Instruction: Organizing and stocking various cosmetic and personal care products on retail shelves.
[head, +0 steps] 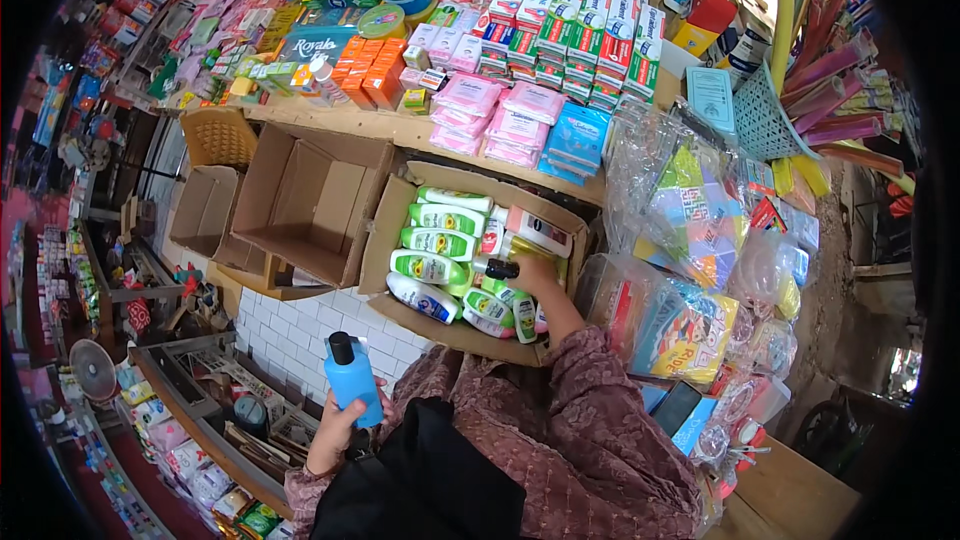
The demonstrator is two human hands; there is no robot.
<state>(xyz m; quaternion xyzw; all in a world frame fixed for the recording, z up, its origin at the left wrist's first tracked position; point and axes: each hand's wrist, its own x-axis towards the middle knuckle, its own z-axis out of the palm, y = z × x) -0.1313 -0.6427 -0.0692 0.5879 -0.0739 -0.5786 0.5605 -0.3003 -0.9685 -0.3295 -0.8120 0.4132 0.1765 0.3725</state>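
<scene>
A light-blue plastic bottle (351, 382) with a black cap is gripped upright in my left hand (337, 431), off to the left of my lap. My right hand (536, 275) reaches into an open cardboard box (386, 232) in front of me. Its fingers are next to a black bottle cap (501, 268) and partly hidden, so I cannot tell whether they grip that bottle. Several green-and-white bottles (427, 267) lie on their sides in the box. A white bottle with a blue label (422, 298) and a pink bottle (537, 231) lie among them.
Two more open cardboard boxes, a large one (307, 202) and a small one (201, 210), stand left. Toothpaste cartons (581, 22) and pink packets (517, 120) crowd the wooden counter (345, 124). Plastic-wrapped goods (690, 202) and a phone (676, 409) are at right.
</scene>
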